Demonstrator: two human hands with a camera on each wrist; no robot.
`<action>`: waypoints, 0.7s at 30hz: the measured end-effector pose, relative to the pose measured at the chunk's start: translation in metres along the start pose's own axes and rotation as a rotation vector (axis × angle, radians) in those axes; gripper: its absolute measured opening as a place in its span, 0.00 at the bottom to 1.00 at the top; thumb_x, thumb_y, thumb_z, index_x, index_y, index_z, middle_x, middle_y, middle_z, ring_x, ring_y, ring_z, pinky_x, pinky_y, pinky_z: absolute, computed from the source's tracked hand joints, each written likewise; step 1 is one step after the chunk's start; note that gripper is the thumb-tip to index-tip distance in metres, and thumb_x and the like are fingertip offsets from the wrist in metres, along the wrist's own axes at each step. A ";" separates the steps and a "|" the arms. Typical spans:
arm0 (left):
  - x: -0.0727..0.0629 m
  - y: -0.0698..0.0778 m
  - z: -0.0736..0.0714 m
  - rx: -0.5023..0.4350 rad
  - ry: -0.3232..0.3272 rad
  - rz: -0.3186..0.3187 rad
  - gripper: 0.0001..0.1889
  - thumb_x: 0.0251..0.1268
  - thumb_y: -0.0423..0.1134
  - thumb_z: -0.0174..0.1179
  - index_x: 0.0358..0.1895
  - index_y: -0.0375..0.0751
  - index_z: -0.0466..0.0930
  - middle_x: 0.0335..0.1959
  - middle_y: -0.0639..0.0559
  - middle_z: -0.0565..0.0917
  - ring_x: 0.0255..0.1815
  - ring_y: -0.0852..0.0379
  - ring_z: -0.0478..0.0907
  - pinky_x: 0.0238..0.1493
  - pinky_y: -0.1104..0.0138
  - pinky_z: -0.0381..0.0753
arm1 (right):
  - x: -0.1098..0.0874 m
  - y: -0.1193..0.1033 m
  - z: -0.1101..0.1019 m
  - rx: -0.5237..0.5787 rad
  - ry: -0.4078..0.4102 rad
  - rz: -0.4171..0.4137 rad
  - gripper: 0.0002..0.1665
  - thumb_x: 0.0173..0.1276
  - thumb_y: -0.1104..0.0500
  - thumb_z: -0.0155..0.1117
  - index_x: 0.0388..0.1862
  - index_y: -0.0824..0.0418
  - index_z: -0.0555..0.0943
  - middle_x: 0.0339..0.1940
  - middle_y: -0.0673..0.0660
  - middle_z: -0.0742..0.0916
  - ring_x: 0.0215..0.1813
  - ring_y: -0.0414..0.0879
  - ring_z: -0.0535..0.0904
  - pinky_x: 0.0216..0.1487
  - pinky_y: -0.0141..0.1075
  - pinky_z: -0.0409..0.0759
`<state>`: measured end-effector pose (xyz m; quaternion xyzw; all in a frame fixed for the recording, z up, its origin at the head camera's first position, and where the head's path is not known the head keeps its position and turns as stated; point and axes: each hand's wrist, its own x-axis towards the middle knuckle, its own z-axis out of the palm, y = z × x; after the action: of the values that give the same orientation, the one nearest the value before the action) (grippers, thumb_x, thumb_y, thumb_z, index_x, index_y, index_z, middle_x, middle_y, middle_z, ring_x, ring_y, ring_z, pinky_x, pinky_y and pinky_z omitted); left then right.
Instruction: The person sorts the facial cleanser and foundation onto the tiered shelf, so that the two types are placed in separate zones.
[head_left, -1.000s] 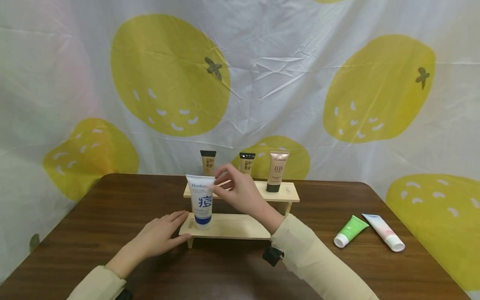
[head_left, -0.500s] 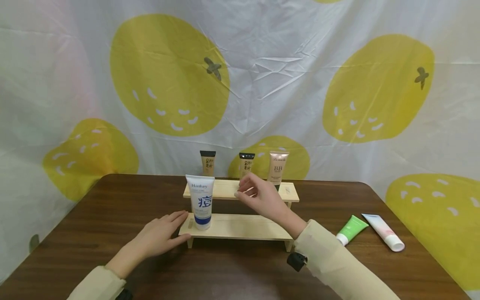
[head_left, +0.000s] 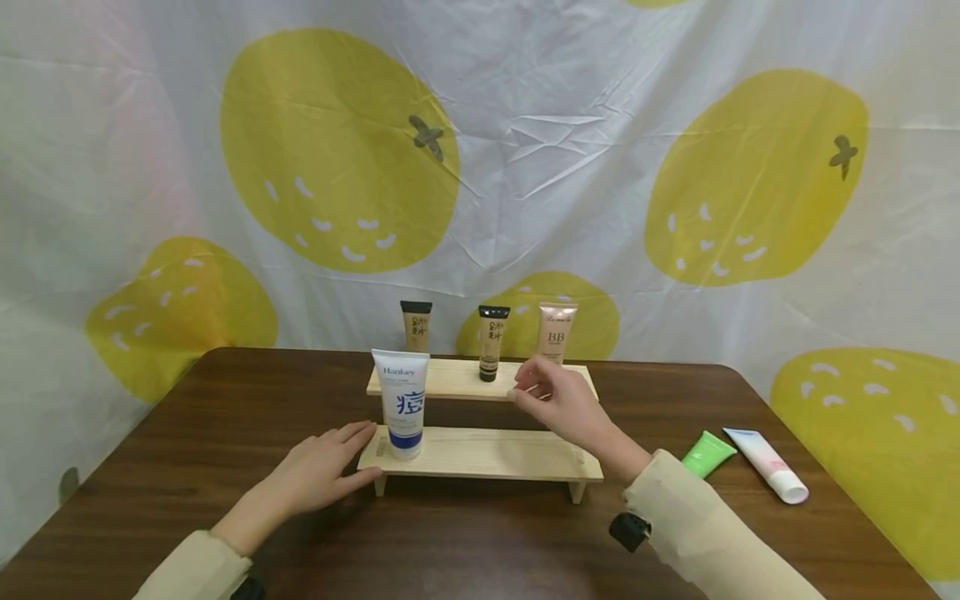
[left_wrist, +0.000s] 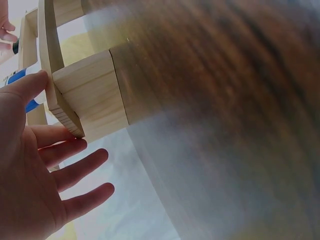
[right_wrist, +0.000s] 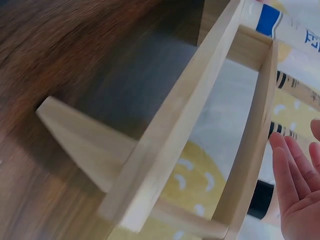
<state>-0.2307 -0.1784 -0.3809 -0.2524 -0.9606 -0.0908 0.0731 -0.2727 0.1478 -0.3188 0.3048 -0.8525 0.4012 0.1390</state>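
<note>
A white and blue tube (head_left: 402, 404) stands upright on its cap at the left end of the lower shelf of a two-tier wooden stand (head_left: 480, 454). My left hand (head_left: 318, 471) touches that end of the shelf, with its thumb at the front edge and its other fingers fairly straight, as the left wrist view shows. Holding nothing, my right hand (head_left: 558, 404) hovers over the right part of the stand, fingers loosely bent. It hides the lower part of a pink BB cream tube (head_left: 557, 333). Two black-capped beige tubes, one left (head_left: 417, 327) and one middle (head_left: 492, 342), share the upper shelf.
On the brown wooden table (head_left: 480, 542), a green tube (head_left: 708, 454) and a white-pink tube (head_left: 767, 464) lie at the right. The right sleeve partly covers the green one. A curtain (head_left: 525, 183) with yellow fruit prints hangs behind the table.
My right hand has let go of the white and blue tube and moved right, past the middle beige tube. The tube stays upright where it was; my left hand has not moved.
</note>
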 end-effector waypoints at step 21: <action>0.000 0.000 0.001 -0.007 -0.003 -0.001 0.39 0.58 0.66 0.41 0.60 0.34 0.66 0.57 0.41 0.69 0.52 0.43 0.69 0.45 0.48 0.68 | -0.029 0.030 -0.046 -0.091 0.122 0.109 0.09 0.59 0.56 0.62 0.35 0.60 0.77 0.29 0.51 0.82 0.32 0.41 0.78 0.34 0.37 0.75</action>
<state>-0.2311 -0.1786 -0.3815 -0.2523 -0.9605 -0.0938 0.0707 -0.2691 0.2097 -0.3210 0.2261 -0.8751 0.3871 0.1822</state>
